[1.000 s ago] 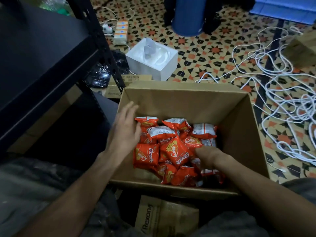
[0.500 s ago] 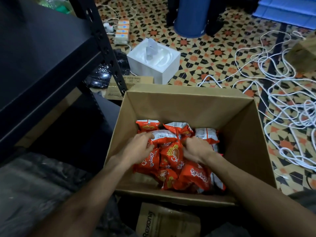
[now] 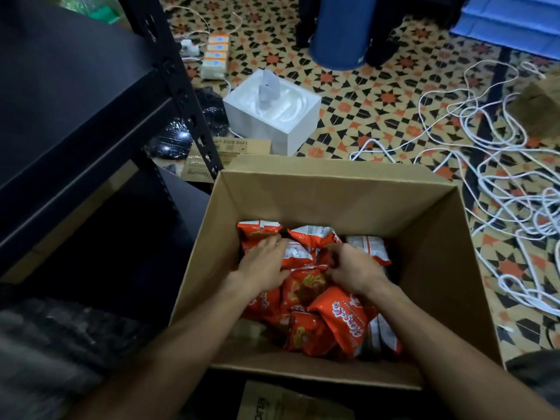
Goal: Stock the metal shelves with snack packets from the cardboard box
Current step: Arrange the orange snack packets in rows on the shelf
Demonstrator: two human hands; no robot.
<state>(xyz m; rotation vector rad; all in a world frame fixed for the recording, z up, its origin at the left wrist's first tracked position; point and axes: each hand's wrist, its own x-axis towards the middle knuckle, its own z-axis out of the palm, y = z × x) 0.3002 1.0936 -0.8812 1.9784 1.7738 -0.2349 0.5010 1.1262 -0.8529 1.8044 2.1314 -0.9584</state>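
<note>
In the cardboard box (image 3: 318, 195) at lower centre, the left hand (image 3: 263, 265) lays flat fingers on the snack packets (image 3: 342, 322) and the right hand (image 3: 353, 271) curls its fingers around one; gathered so loosely, I fear the slippery packets may drop before reaching the metal shelves (image 3: 75, 95) at the left.

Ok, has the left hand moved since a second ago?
Yes. The left hand has gone from the left wall of the cardboard box rightward onto the snack packets in the middle.
</note>
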